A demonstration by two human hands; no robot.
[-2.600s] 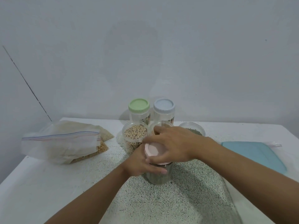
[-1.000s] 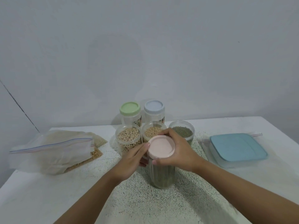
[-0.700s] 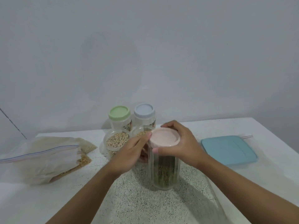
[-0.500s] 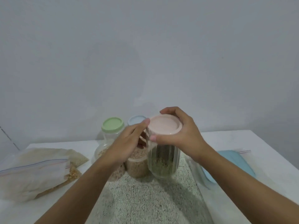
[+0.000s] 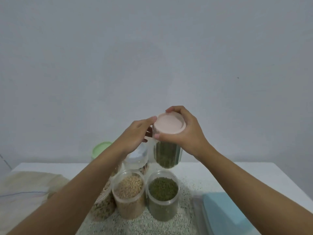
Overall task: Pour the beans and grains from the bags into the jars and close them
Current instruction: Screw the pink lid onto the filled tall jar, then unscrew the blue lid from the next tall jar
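A clear jar of green beans (image 5: 167,155) with a pink lid (image 5: 169,123) is held up in the air above the table. My right hand (image 5: 185,133) grips the pink lid from the right, fingers curled round its rim. My left hand (image 5: 135,134) holds the jar's upper left side, thumb at the lid's edge. Below stand two open jars: one of beige grains (image 5: 129,189) and one of green beans (image 5: 163,192). A third open jar (image 5: 103,202) is partly hidden under my left forearm.
Behind stand two closed jars, one with a green lid (image 5: 100,149) and one with a pale blue lid (image 5: 138,154). A plastic zip bag (image 5: 25,192) lies at the left. A blue-lidded container (image 5: 225,216) sits at the lower right. The white table (image 5: 228,177) meets a grey wall.
Both hands have lifted the pink-lidded jar off the table and raised it toward the back, above the open jars. The camera view has tilted up.
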